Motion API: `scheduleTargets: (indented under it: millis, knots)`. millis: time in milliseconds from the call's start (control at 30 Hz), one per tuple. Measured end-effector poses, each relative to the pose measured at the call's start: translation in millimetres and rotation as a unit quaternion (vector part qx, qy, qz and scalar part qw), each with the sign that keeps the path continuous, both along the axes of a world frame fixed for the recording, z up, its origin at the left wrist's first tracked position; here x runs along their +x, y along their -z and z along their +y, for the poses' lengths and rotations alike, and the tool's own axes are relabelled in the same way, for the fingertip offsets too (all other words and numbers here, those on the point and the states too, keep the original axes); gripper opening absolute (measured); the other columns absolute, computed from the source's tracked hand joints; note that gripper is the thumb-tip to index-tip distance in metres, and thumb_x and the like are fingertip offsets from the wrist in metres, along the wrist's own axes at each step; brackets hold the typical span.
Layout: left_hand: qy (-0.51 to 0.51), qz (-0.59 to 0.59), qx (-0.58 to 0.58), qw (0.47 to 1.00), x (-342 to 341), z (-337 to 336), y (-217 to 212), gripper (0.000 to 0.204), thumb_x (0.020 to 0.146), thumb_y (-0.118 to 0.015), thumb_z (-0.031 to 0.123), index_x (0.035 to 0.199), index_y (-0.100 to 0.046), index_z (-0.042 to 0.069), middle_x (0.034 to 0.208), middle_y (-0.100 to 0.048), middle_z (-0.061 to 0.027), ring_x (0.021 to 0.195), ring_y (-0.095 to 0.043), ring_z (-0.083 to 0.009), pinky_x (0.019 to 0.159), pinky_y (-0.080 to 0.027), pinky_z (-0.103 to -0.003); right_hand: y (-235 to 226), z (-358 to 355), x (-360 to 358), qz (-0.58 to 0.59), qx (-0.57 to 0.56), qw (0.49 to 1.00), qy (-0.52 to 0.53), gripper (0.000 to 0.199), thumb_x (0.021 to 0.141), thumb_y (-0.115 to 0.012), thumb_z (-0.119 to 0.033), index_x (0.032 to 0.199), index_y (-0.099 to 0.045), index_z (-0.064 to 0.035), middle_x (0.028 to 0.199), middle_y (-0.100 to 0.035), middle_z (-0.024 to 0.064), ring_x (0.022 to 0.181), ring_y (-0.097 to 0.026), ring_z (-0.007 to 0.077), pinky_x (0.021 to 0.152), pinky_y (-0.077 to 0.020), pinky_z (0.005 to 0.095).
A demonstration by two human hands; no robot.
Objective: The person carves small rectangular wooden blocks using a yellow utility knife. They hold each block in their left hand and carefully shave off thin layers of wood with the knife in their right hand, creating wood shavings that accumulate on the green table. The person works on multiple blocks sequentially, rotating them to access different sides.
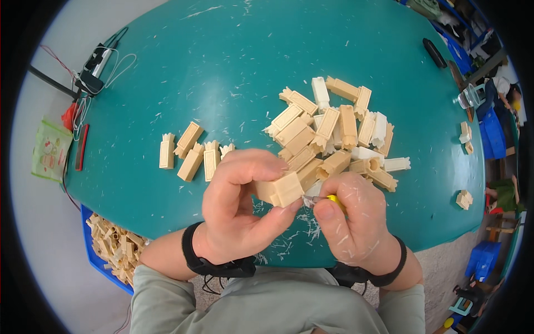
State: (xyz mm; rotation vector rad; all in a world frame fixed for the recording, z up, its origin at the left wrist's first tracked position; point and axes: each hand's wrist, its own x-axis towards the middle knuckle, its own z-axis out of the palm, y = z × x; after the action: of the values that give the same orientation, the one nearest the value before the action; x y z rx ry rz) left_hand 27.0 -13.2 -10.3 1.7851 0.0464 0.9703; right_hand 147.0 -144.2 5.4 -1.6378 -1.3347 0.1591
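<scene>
Between the fingers and thumb of my left hand [236, 206] is a beige block-shaped plastic part [286, 189], one end facing right. My right hand [356, 217] is closed around the yellow handle of a small knife [336, 201]. Its metal blade touches or lies very near the part's right edge, by my left thumb tip. Pale shavings cling to my right fingers. Just beyond my hands lies a loose pile of similar beige and cream parts [328, 125] with jagged ends. A smaller group of beige parts [191, 161] rests to the left, partly covered by my left hand.
White shavings [303, 231] dot the green table [222, 67]. A blue bin [97, 261] full of beige parts stands at lower left. Small beige pieces [464, 199] and a black elongated object [434, 53] lie toward the right edge. A power strip [100, 61] with cables sits at far left.
</scene>
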Motion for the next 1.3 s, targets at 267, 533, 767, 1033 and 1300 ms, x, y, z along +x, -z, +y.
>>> scheduleTargets:
  millis: [267,533,767,1033,1300]
  knots:
    - [0.022,-0.01,0.025,0.999,-0.3,3.3,0.3,0.044,0.066,-0.07,-0.006,0.103,-0.047,0.002,0.101,-0.053,-0.0139,0.087,-0.054,-0.0175,0.071,-0.046,-0.026,1.5,1.1,2.9,-0.04,0.005,0.999,-0.002,0.022,0.077,-0.067,-0.021,0.073,-0.051,-0.0056,0.061,-0.05,0.0066,0.051,-0.048,0.0245,0.044,-0.0353,0.033]
    - [0.051,0.005,0.031,0.998,-1.5,5.7,-3.1,0.043,0.067,-0.068,-0.009,0.103,-0.046,0.001,0.1,-0.052,-0.0147,0.085,-0.056,-0.0168,0.068,-0.049,-0.025,3.6,1.3,4.5,-0.067,0.009,0.998,0.007,0.026,0.076,-0.068,-0.024,0.07,-0.05,-0.0061,0.058,-0.047,0.0064,0.05,-0.046,0.0237,0.042,-0.0332,0.0326]
    - [0.056,0.02,0.008,0.998,-3.3,2.4,-3.1,0.039,0.069,-0.067,-0.007,0.102,-0.047,0.0,0.099,-0.052,-0.0151,0.085,-0.057,-0.0169,0.067,-0.05,-0.026,3.9,1.0,6.9,-0.091,0.016,0.996,0.014,0.028,0.077,-0.067,-0.025,0.069,-0.049,-0.0053,0.058,-0.046,0.0065,0.05,-0.045,0.0235,0.041,-0.0321,0.0331]
    - [0.168,0.048,0.068,0.982,-1.5,-13.0,-11.4,0.032,0.067,-0.07,-0.004,0.095,-0.055,0.003,0.089,-0.059,-0.0111,0.079,-0.058,-0.0235,0.069,-0.047,-0.032,-1.0,3.0,14.0,0.02,-0.022,0.998,0.056,0.02,0.083,-0.06,-0.019,0.072,-0.052,-0.0042,0.06,-0.049,0.0099,0.054,-0.049,0.0278,0.048,-0.0374,0.0357]
    - [0.15,0.098,-0.136,0.974,1.5,9.0,-17.3,0.045,0.074,-0.07,0.003,0.112,-0.047,-0.001,0.1,-0.047,-0.0077,0.094,-0.049,-0.016,0.082,-0.04,-0.027,-7.5,1.4,9.6,0.044,-0.029,0.999,0.001,0.02,0.083,-0.06,-0.02,0.073,-0.054,-0.0033,0.062,-0.052,0.0101,0.056,-0.051,0.0279,0.049,-0.0389,0.0347]
